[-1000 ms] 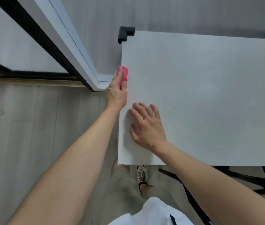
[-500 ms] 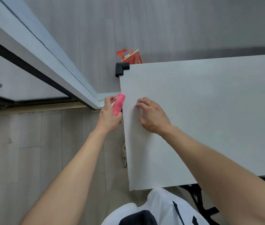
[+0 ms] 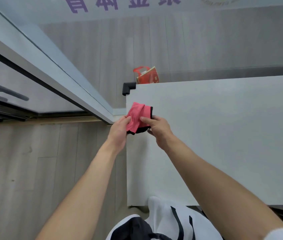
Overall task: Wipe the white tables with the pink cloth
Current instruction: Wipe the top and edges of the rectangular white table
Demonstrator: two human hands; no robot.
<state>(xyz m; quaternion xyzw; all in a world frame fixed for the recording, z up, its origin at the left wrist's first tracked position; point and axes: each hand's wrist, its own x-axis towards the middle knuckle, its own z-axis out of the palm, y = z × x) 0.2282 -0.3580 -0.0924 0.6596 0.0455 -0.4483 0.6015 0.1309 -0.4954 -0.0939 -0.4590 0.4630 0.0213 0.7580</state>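
A: Starting big: white table [image 3: 224,135], under the grip and far off to its right. Done wiping?
B: Not yet, most likely. Was rubbing along the left edge, with the cloth bunched in the left hand [image 3: 118,132] alone. Kept the right hand [image 3: 158,129] flat on the top.
A: And now?
B: Pinching the pink cloth [image 3: 138,116] with both, thumbs on top. Holding it open over that same edge. Hard to tell if touching the table.
A: Meaning?
B: Maybe hunting for a clean side before wiping more. Plenty of top left, off to the right.
A: Past the grip?
B: Red bag [image 3: 147,76] on the floor [image 3: 172,49]. Closer in, a smaller black corner guard [image 3: 127,88].
A: Any words?
B: Purple letters [image 3: 120,2] way beyond the grip, cut off at the top. Can't read them. Gold marks on the bag, too tiny.
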